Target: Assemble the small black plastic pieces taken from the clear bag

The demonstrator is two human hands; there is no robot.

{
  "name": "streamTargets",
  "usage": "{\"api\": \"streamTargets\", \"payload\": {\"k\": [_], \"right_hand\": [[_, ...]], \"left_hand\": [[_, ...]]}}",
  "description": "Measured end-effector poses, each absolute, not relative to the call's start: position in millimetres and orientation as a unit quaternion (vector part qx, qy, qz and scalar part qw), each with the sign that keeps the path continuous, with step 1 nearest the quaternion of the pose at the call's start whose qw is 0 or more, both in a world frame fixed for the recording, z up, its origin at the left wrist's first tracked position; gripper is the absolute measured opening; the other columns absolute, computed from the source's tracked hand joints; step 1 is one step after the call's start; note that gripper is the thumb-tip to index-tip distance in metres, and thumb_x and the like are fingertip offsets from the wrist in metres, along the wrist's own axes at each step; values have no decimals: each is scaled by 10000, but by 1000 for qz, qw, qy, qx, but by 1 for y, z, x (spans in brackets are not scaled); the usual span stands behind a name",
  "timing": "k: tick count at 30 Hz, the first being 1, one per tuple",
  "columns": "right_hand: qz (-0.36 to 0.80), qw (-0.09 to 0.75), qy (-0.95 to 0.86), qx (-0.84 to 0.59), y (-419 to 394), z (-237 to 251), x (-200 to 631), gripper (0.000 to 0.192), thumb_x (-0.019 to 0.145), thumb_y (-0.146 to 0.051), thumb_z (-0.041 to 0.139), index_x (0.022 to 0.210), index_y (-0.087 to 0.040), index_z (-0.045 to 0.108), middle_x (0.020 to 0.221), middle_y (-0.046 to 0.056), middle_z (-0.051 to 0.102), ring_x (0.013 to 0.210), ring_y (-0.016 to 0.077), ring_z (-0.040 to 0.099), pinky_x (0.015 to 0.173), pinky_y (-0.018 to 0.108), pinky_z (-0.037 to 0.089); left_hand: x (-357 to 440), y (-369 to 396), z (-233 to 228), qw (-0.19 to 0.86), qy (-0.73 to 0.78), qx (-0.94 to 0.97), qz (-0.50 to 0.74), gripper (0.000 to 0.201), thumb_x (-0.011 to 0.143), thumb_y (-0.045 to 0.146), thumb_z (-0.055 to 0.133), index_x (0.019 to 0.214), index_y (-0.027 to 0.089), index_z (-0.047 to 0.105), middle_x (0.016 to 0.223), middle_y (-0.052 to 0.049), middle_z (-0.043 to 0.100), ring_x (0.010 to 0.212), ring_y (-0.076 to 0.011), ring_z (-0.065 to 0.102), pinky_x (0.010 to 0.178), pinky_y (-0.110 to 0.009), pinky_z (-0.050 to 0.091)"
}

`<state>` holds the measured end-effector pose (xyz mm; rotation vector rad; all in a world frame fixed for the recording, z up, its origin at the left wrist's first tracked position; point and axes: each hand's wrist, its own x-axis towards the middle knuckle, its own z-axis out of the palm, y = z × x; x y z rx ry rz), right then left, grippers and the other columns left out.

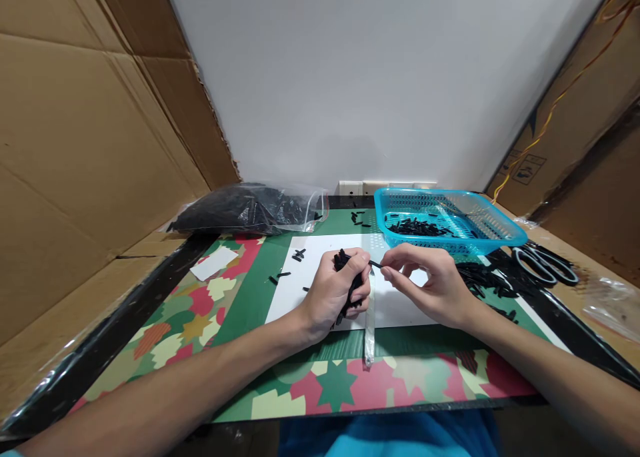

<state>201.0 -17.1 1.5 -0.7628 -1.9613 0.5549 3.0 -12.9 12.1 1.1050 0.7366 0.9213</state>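
My left hand (pixel 345 280) is closed around a bunch of short black rod-like pieces (pixel 342 260); their exact kind does not show. Between the two hands is a single thin black piece (pixel 375 264). One end meets my left thumb and forefinger, and the other is pinched by the fingertips of my right hand (pixel 425 280). Beneath the hands lies a white sheet (pixel 285 304), with a narrow whitish strip (pixel 369 337) hanging over its front edge. A few loose black pieces (pixel 299 254) rest on the sheet, left of my left hand.
A blue plastic basket (pixel 450 244) holds many black pieces. More lie in a pile (pixel 487 280) below it, beside scissors (pixel 545 264). A clear bag (pixel 245 207) full of black material sits at the back left. Cardboard walls (pixel 85 110) flank the patterned table cover (pixel 335 387).
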Motion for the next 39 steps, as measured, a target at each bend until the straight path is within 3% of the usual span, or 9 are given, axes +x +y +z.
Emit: {"api": "streamTargets", "payload": {"k": [12,25,30,39], "right_hand": [[312,435,-778,-328,-18,4,203,204,1046,-319,612,952,-186,734,827,46,713,732,168,660,562,250,536],[397,409,-763,-304,-15,6,205,336,1056,-422,614,890,-170,762,816,56,720,665,156,665,541,255,533],[372,417,-776,-293,-15,7,205,265,1042,-346,638,888,-179,774,775,35,709,648,144,637,552,252,502],[230,456,-816,-271,-17,7,205,215,965,-195,649,799,-194,785,651,17,662,563,143,582,549,287,435]], "left_hand": [[2,-13,11,650,332,540,419,483,894,534,755,665,190,506,457,83,416,363,-40,342,368,-154,313],[2,-17,15,622,333,573,417,488,903,518,754,653,200,480,469,78,431,376,-49,374,387,-174,328],[1,-16,13,630,311,577,416,455,931,479,734,667,197,494,472,78,436,383,-51,370,394,-175,338],[0,-17,11,633,306,584,406,438,946,461,726,674,189,517,473,71,445,385,-57,395,391,-172,329]]}}
